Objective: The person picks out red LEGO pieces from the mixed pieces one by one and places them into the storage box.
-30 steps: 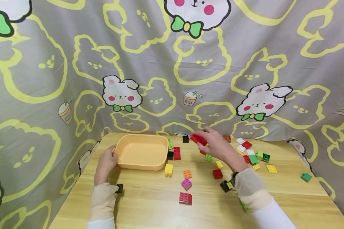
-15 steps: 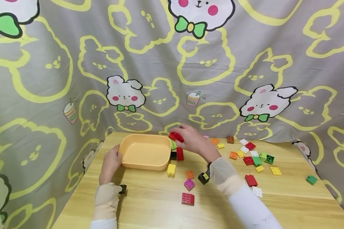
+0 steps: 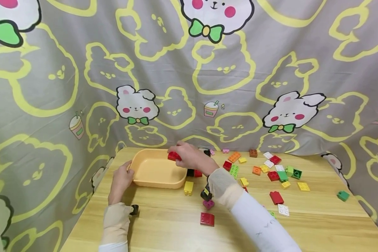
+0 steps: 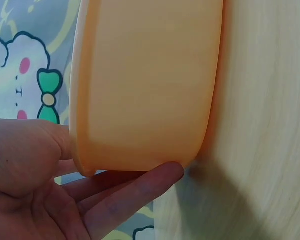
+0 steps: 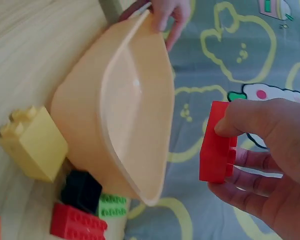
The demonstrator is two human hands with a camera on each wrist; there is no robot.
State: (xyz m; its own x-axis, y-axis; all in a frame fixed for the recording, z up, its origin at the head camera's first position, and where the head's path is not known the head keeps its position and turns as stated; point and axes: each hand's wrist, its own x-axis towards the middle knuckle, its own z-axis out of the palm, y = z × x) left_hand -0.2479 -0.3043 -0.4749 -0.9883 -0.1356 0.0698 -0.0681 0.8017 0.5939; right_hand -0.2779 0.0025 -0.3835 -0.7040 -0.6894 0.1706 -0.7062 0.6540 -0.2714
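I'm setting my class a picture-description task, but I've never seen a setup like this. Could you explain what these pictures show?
There is no machine here, just one person's two bare hands. The wide picture comes from a camera worn on the head, looking forward and down. The two closer ones come from cameras worn on the left and right wrists. On a wooden table lie many toy blocks, including red, yellow, green and white ones. A patterned cloth hangs behind. The left hand holds one end of an orange tray. The right hand pinches a red block in the air, higher than the tray's rim.
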